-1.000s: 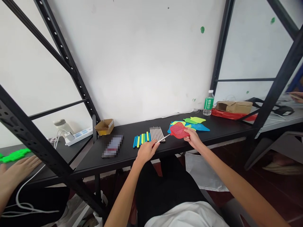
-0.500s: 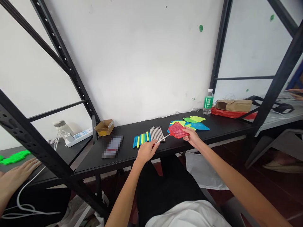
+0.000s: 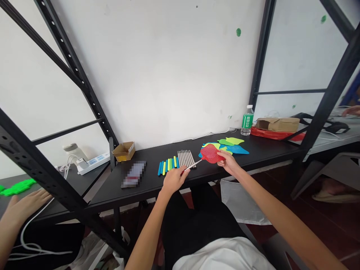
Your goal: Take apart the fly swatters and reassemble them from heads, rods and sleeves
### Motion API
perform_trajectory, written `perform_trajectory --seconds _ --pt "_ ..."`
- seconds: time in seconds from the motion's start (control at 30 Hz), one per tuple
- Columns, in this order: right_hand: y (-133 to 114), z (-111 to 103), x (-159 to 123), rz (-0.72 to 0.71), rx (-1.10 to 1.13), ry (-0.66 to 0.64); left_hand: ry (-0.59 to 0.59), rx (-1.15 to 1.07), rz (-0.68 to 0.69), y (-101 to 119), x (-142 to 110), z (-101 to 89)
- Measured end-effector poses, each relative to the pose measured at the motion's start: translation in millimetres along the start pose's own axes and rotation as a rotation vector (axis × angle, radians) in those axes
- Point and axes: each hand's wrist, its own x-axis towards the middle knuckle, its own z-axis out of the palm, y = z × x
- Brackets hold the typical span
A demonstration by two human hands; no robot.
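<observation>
A red fly swatter [image 3: 211,153] with a mesh head and a thin metal rod is held between my two hands above the front of the table. My left hand [image 3: 174,179] is closed around its red handle end, most of which the fingers hide. At the head's right edge, my right hand [image 3: 227,162] pinches the mesh. Behind my left hand lies a row of blue, yellow and green handles [image 3: 168,165]. Several metal rods [image 3: 185,157] lie side by side next to them. Beyond the red head, blue, green and yellow swatter heads [image 3: 236,149] are piled up.
A phone-like blurred item [image 3: 134,174] and a small open cardboard box [image 3: 124,151] are on the left. A water bottle [image 3: 247,120] and a brown carton [image 3: 278,124] stand at the right. Black shelf posts [image 3: 261,56] frame the table [image 3: 112,191]. Another person's hand [image 3: 30,204] rests at far left.
My hands and the red fly swatter hold nearly the same position. The other person's hand at far left has shifted slightly to the right.
</observation>
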Motion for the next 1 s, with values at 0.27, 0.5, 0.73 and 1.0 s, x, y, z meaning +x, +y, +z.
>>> perform_trajectory --seconds 0.27,0.5,0.73,1.0 --pt "2.7 -2.4 0.9 -0.005 0.005 0.000 -0.001 -0.001 -0.005 1.4 0.0 -1.0" --pt "2.7 -4.0 1.2 0.002 0.015 -0.027 0.002 -0.014 0.001 0.5 0.6 0.7" --pt "2.4 -3.3 0.9 -0.006 0.007 -0.032 -0.004 0.002 0.002 0.4 0.4 -0.2" --pt "2.3 -2.1 0.0 -0.018 -0.042 -0.020 0.005 0.017 0.005 0.7 0.2 0.7"
